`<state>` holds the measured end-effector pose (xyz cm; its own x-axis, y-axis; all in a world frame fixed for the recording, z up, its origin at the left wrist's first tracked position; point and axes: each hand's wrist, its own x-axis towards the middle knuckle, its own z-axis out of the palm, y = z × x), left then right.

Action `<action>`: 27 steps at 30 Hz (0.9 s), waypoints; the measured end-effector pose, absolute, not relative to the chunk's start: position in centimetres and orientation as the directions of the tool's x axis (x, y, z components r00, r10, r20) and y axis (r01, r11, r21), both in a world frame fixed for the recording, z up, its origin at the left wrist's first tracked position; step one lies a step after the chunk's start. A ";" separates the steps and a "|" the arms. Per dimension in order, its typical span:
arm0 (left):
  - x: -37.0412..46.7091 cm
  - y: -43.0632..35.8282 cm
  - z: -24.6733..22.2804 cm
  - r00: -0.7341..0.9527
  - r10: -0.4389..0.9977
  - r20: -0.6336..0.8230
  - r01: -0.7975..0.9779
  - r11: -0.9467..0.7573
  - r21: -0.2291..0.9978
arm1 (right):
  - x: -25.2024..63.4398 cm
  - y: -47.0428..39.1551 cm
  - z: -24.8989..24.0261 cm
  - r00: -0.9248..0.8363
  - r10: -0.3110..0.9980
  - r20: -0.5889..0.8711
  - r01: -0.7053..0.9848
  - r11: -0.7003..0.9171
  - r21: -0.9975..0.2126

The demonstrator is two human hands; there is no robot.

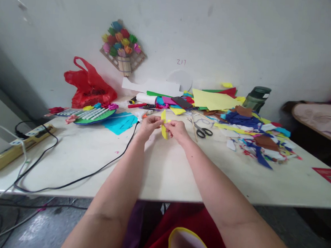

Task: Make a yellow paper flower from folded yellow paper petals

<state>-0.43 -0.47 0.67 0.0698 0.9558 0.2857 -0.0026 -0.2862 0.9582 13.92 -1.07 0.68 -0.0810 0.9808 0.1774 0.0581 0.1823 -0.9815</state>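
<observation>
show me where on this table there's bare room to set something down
Bare tabletop lies between the black cable and left forearm, and from the right forearm to the scrap pile. Crowded: the back, from red bag to bottle.

yellow paper strip point(164, 131) | bright, narrow, its edges look uneven | held almost upright, longer side running up the view | pinched between left grip point(150, 125) and right grip point(177, 129), above the counter point(167, 170)

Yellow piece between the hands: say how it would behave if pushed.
The yellow piece is probably light, being small. It looks thin, so likely bends under a push; yet its ends jut past the left hand and right hand without drooping, suggesting some stiffness.
</observation>
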 end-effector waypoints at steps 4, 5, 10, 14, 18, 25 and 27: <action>-0.4 -0.6 0.8 0.060 0.959 0.276 -0.020 -0.275 0.961 | 13.9 -1.0 0.5 -0.140 0.976 0.169 0.047 0.176 -0.983; -0.3 -0.6 0.8 0.059 0.963 0.264 -0.020 -0.263 0.964 | 13.9 -1.0 0.5 -0.143 0.976 0.166 0.045 0.174 -0.984; -0.2 -0.5 0.6 0.126 0.969 0.211 -0.038 -0.208 0.977 | 13.9 -1.3 0.8 -0.171 0.974 0.149 0.061 0.162 -0.985; -0.1 -0.4 0.3 0.172 0.967 0.186 -0.049 -0.180 0.982 | 13.9 -1.6 1.1 -0.209 0.969 0.132 0.067 0.148 -0.987; -0.2 -0.3 0.1 0.192 0.963 0.187 -0.042 -0.182 0.982 | 14.1 -1.4 0.8 -0.203 0.973 0.109 0.025 0.117 -0.993; -0.1 -0.5 0.2 0.287 0.938 0.192 -0.073 -0.179 0.981 | 14.2 -1.1 0.6 -0.164 0.979 0.117 -0.051 0.110 -0.993; 0.0 -0.8 0.4 0.286 0.939 0.189 -0.093 -0.169 0.981 | 14.2 -1.1 0.7 -0.150 0.981 0.125 -0.060 0.117 -0.991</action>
<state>0.01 -0.76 0.42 0.2862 0.9393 0.1892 -0.0935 -0.1691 0.9812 14.20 -1.10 0.65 -0.1504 0.9807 0.1250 -0.0600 0.1172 -0.9913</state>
